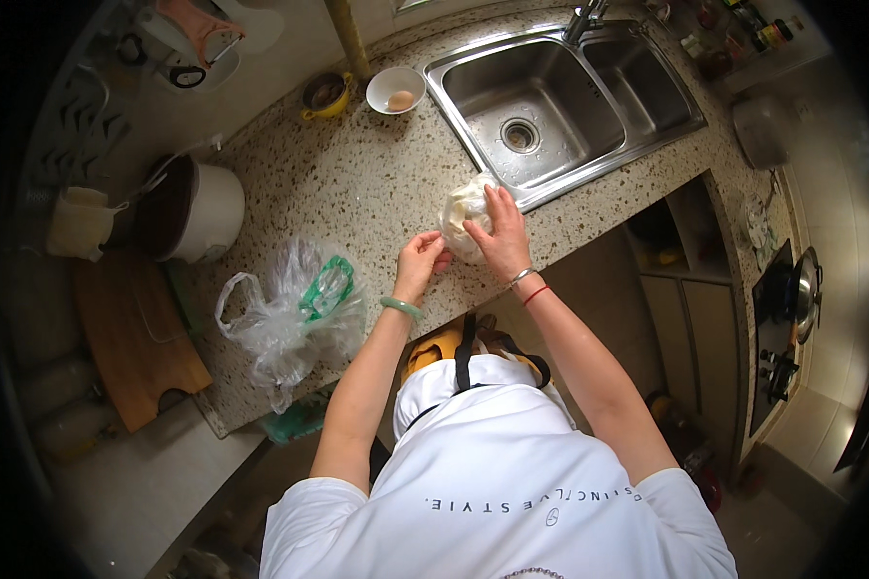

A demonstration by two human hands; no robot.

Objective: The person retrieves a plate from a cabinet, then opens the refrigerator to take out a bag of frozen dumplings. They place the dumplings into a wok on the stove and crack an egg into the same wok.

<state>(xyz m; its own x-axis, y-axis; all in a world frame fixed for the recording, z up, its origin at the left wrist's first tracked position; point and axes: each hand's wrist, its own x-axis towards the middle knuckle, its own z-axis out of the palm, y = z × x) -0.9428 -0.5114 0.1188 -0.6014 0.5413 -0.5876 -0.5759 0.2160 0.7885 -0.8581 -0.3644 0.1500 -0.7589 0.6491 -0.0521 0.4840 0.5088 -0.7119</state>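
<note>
On the speckled countertop, close to the sink's near corner, sits a clear plastic bag with something pale inside; what it is I cannot make out. My right hand lies over the bag's right side, its fingers curved round it. At the bag's lower left edge, my left hand is closed in a pinch, seemingly on the plastic; its fingertips partly hide the spot. A green bangle circles my left wrist, and a silver bracelet and a red cord circle the right.
Crumpled clear plastic bags with a green part lie to the left. Behind stand a white bowl holding an egg and a yellow cup. A double sink, rice cooker, cutting board and stove surround the workspace.
</note>
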